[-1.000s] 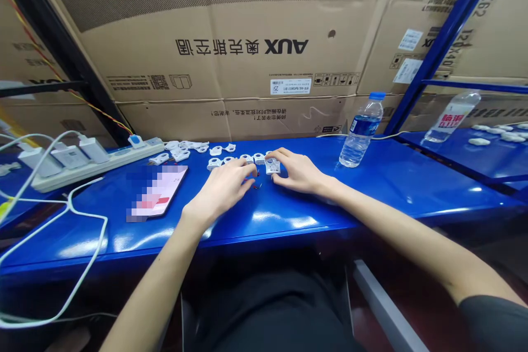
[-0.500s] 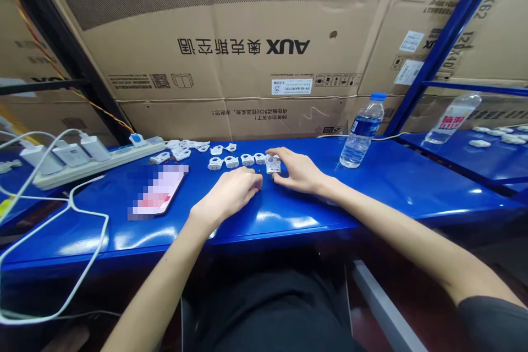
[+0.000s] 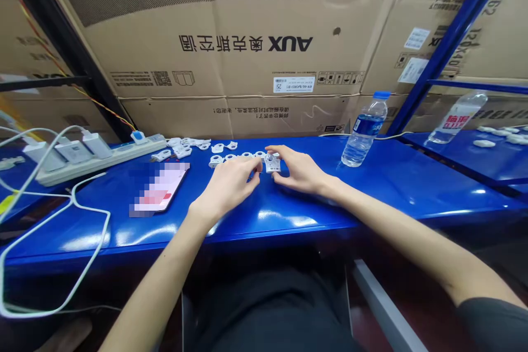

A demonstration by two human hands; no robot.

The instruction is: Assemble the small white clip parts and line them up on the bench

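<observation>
My right hand point(image 3: 299, 170) grips a small white plastic piece point(image 3: 272, 163) with a round opening, between thumb and fingers, just above the table. My left hand point(image 3: 235, 179) is closed in a pinch immediately left of that piece. Whatever is between its fingertips is too small to make out. Behind my left hand stands a row of similar white plastic pieces point(image 3: 215, 161), partly hidden by the hand. More of them lie in a loose pile point(image 3: 181, 147) farther back and to the left, with a pair point(image 3: 218, 148) beside the pile.
A phone point(image 3: 163, 190) lies on the blue table point(image 3: 313, 206) at left. Behind it is a white power strip point(image 3: 119, 155) with chargers and a looping white cable point(image 3: 93, 256). A water bottle point(image 3: 363, 132) stands at right. Large cardboard boxes point(image 3: 243, 5) form the back wall.
My left hand has risen slightly and come closer to the white plastic piece, covering more of the row behind. My right hand keeps its hold with little movement.
</observation>
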